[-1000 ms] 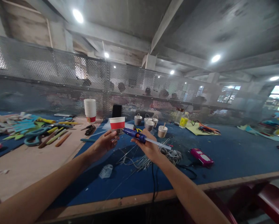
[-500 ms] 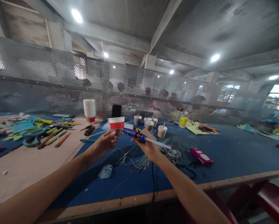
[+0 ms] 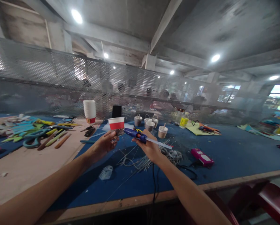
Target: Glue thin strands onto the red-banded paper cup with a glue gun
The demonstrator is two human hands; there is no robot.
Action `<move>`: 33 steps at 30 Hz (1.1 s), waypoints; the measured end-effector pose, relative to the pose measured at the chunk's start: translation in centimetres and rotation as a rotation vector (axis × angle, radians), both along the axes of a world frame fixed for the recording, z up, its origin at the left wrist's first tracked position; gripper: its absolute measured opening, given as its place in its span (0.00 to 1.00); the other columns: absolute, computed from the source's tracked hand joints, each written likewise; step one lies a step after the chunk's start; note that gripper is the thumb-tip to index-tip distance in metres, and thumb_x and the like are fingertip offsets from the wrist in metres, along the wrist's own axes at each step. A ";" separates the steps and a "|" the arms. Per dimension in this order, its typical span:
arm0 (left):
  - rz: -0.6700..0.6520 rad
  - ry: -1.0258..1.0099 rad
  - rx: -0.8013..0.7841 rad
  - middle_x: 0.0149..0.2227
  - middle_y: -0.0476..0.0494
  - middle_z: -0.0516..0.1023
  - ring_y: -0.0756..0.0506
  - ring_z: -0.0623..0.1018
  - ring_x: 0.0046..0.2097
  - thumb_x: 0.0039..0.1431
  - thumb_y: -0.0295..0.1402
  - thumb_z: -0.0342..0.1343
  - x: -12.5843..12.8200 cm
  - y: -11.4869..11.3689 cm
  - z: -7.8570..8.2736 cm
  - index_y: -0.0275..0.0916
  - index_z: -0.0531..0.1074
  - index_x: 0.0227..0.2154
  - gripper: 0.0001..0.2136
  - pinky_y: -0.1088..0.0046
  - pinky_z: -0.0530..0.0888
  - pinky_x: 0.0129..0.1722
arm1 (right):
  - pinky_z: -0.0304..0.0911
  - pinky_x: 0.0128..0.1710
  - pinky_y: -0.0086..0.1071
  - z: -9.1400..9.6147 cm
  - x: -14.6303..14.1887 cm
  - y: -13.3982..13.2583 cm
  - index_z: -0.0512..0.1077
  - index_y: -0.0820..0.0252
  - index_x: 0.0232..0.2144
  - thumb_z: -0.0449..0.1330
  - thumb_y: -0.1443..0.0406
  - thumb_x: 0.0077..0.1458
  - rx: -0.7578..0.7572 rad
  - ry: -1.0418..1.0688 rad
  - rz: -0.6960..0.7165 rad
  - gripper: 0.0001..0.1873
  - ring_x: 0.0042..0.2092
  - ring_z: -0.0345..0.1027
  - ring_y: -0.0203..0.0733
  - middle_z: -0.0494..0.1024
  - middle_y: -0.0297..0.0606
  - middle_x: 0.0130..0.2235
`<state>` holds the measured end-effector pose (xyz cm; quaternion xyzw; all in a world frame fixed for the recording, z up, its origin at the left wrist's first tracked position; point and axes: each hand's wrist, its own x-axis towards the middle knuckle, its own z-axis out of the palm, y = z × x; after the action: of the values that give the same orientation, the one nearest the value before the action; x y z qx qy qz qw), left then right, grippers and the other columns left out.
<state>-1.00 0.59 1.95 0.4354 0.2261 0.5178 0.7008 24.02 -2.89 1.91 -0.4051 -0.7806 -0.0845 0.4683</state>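
A short white-and-red paper cup (image 3: pixel 116 125) is upright at the fingertips of my left hand (image 3: pixel 104 141), which is closed round its lower end. Something small and greyish shows at the cup's base, partly covered by my fingers. My right hand (image 3: pixel 150 149) grips a blue glue gun (image 3: pixel 135 134) with a long clear glue stick (image 3: pixel 160 143) out of its back. The gun's nozzle points left, close to the cup's base; whether it touches I cannot tell. Below my hands lies a tangle of grey cord and thin wires (image 3: pixel 144 161).
Several small grey pails (image 3: pixel 149 125) and a beige pail (image 3: pixel 162 132) stand behind my right hand. A cup stack (image 3: pixel 89 111), a black phone (image 3: pixel 117 111) and scissors (image 3: pixel 34 139) are further left. Right are a yellow-labelled bottle (image 3: pixel 184 120) and a magenta box (image 3: pixel 202 157). A perforated screen (image 3: pixel 130 97) stands behind.
The cup has shifted very slightly left and down in my left hand. The glue gun has moved a touch to the right; both grips stay the same.
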 end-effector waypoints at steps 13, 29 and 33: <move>-0.005 -0.015 -0.022 0.34 0.46 0.81 0.51 0.80 0.32 0.55 0.31 0.72 -0.1 0.2 -0.2 0.37 0.79 0.43 0.14 0.81 0.77 0.29 | 0.60 0.32 0.30 0.0 0.2 0.2 0.71 0.57 0.34 0.59 0.51 0.68 0.014 0.008 -0.001 0.17 0.35 0.67 0.40 0.73 0.37 0.36; 0.000 -0.049 -0.049 0.35 0.46 0.81 0.50 0.81 0.34 0.54 0.29 0.72 -0.1 0.3 -0.2 0.37 0.79 0.41 0.12 0.81 0.77 0.29 | 0.62 0.34 0.31 0.1 0.4 0.3 0.72 0.57 0.36 0.59 0.51 0.68 0.004 0.035 0.042 0.17 0.37 0.69 0.42 0.73 0.38 0.35; -0.024 -0.045 -0.048 0.34 0.45 0.81 0.51 0.80 0.32 0.56 0.29 0.71 -0.1 0.3 -0.2 0.37 0.78 0.42 0.12 0.81 0.77 0.29 | 0.62 0.34 0.31 0.2 0.4 0.4 0.71 0.57 0.35 0.58 0.50 0.68 0.017 0.034 0.036 0.18 0.37 0.68 0.42 0.72 0.38 0.35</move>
<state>-1.11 0.87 1.79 0.4093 0.2175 0.5134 0.7222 24.38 -2.54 2.08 -0.3885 -0.7790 -0.0757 0.4864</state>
